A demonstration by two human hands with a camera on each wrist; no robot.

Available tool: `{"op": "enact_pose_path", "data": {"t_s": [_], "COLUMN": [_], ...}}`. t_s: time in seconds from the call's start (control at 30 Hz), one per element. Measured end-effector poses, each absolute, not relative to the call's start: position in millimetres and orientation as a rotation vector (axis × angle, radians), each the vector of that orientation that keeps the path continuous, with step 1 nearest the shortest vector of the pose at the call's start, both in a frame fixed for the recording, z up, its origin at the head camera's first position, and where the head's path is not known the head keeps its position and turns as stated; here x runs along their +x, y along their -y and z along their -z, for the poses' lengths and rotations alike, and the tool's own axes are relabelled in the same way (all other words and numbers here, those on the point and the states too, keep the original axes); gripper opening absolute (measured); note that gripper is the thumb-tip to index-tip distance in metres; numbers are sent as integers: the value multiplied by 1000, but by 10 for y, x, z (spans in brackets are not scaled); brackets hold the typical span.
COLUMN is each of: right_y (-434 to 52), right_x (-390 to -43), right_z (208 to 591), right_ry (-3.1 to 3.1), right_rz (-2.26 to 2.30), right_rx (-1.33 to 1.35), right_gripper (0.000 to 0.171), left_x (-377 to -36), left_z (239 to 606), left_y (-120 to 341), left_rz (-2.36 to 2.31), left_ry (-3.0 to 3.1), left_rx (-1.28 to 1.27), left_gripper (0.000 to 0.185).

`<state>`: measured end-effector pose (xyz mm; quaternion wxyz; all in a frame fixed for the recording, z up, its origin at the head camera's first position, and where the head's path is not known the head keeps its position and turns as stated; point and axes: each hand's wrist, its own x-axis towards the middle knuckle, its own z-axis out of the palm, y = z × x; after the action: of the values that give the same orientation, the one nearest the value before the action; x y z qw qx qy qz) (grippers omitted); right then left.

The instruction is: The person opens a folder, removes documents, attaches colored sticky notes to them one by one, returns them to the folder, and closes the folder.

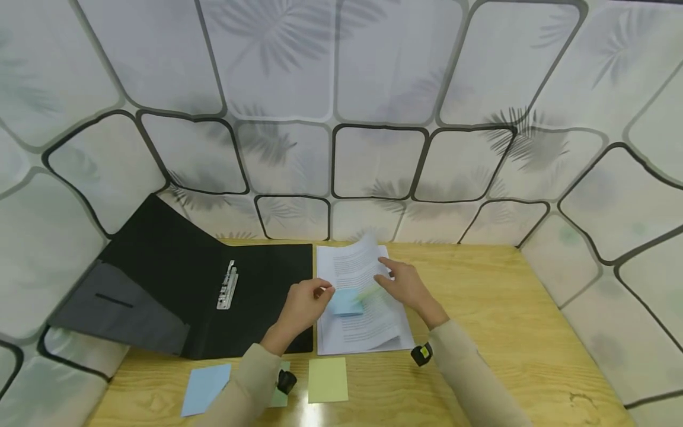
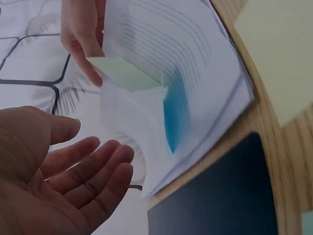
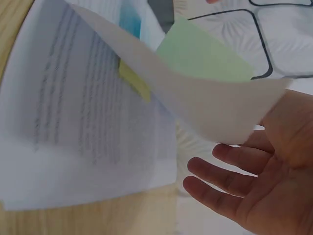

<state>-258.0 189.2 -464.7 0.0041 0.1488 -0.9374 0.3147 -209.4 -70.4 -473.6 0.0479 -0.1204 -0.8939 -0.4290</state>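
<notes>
A stack of printed pages lies on the table, its top page curled up. A blue sticky note and a pale green sticky note are on the pages. A yellow sticky tab shows beneath the lifted page. My right hand is at that page's far right edge, thumb and forefinger apart. In the right wrist view the page covers part of the right hand's fingers. My left hand hovers by the stack's left edge near the blue note, fingers loosely bent and holding nothing.
An open black folder with a metal clip lies left of the stack, its left cover raised against the patterned curtain. Along the front are a blue note, a yellow note and a green note partly hidden by the left wrist.
</notes>
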Motion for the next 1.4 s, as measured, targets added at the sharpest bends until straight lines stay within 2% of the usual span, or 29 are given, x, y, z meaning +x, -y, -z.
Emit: {"op": "enact_pose_path", "data": {"t_s": [0.27, 0.5, 0.77, 1.13, 1.4], "right_y": [-2213, -2311, -2245, -2210, -2231], "right_x": [-2617, -2631, -2520, -2446, -2370], "right_z": [4904, 5095, 5236, 5247, 5251], "right_ry": [3042, 3082, 3134, 3185, 3187], "right_rz": [-1141, -1136, -932, -668, -521], "right_rx": [435, 387, 382, 436, 492], "right_gripper": [50, 53, 64, 63, 64], "left_x": [-2102, -2078, -2074, -2082, -2081], "left_z": [4928, 5037, 5063, 5123, 5127], "left_y": [796, 815, 834, 774, 715], "left_rz": [835, 551, 518, 689, 610], "left_ry": [3063, 3172, 3189, 3057, 3094], "left_rx": [-508, -605, -611, -491, -206], "left_gripper": [42, 45, 45, 48, 66]}}
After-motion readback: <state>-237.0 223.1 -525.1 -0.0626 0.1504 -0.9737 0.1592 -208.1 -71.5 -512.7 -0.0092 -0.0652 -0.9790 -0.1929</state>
